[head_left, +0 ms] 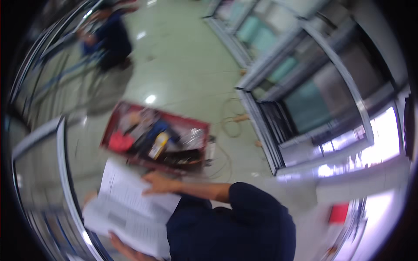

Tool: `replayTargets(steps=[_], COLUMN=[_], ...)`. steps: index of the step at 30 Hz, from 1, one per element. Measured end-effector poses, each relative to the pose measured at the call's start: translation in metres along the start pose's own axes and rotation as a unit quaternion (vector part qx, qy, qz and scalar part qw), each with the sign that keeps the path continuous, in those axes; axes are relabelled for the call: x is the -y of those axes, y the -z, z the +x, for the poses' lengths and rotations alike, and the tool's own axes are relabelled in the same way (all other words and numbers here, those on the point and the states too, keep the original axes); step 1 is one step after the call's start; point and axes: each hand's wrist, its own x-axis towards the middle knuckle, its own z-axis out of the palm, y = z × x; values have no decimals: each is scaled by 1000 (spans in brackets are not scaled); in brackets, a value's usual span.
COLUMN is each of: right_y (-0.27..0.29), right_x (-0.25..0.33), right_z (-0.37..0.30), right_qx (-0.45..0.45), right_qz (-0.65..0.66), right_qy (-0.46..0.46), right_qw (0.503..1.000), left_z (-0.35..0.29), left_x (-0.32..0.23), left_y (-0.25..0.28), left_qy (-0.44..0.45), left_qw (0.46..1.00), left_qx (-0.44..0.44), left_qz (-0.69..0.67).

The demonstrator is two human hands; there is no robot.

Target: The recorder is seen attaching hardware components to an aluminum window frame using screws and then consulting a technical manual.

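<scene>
1. The printed papers (132, 212) are sitting in the lower left of the view, opened out as two broad white leaves, right between the two hands.
2. The right hand (160, 182) is coming in from the right side, with its fingers pointing left and lying over the upper leaf's right part, so it's touching the paper. Looks like the fingers are stretching out, but it's kinda blurry, so I can't tell if they're pinching an edge.
3. The left hand (124, 249) is showing at the bottom, right up against the lower leaf's bottom edge. The paper's hiding most of it, so no clue how tightly it's gripping.
4. Long axis-wise, both leaves are slanting from upper left down to lower right. The line between them is running the same way; can't tell if it's a fold or an overlap. The upper leaf's far corner is pointing up toward the red tray (148, 162).
5. That tray is resting on the floor (174, 56) just beyond the papers, holding a jumble of stuff, including a yellow item (159, 142) and a red one (120, 142).
</scene>
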Motion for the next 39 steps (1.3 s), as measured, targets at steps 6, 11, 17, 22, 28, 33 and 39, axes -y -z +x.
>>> replayTargets(steps=[6,11,17,22,28,33,39], right_y=[41,16,-17,-38,-90,-107,-138], right_x=[15,19,82,164,203,231,211], right_z=[-100,-171,-227,-244,-256,-270,-282], right_qx=[-4,-175,-352,-422,-399,-305,-234], right_qz=[-21,-1,63,-90,-173,-148,-131], right_qy=[-94,-121,-183,-174,-129,-130,-31], right_qw=[995,977,916,885,891,932,963], left_z=[45,76,81,72,14,-24,-63], left_x=[42,38,-106,-54,-81,-75,-37], left_y=[-15,-32,-57,-57,-62,-26,19], left_qy=[303,395,188,93,92,111,287], left_qw=[944,890,943,866,814,814,814], left_qx=[89,200,259,447,568,570,480], left_qz=[-93,-110,-90,-202,-80,-35,-157])
